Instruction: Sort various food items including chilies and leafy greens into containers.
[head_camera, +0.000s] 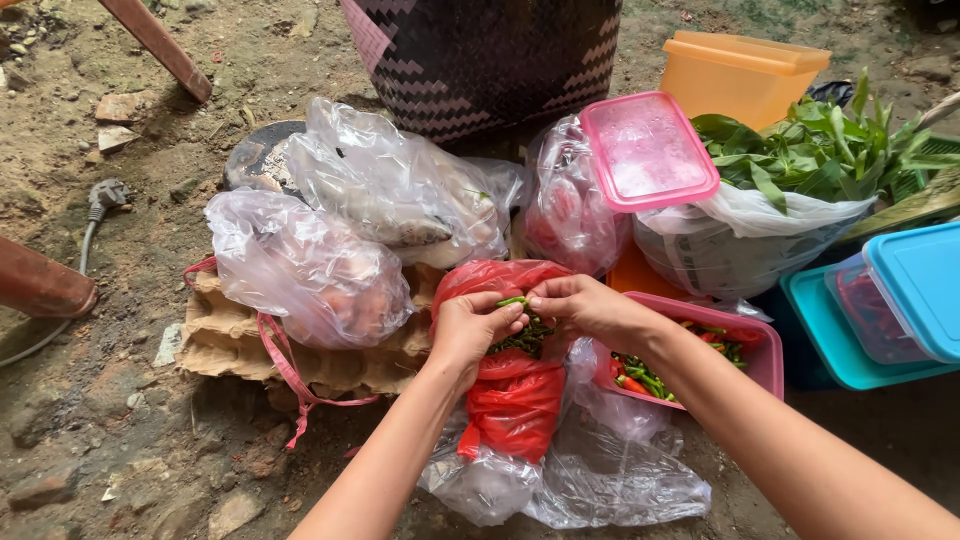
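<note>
Here, from the head camera, I see my left hand (470, 328) and right hand (580, 305) meeting over a red bag (515, 400) on the ground, fingertips pinched together on a green chili (512, 301) at the bag's open mouth, above more chilies (525, 338) inside. Just right of the bag sits a pink tub (752, 362) holding red and green chilies. Clear bags (305, 265) lie on cardboard (225, 345) to the left. Behind are a pink-lidded box (648, 150), leafy greens (820, 150), an orange box (740, 75) and blue boxes (900, 300).
</note>
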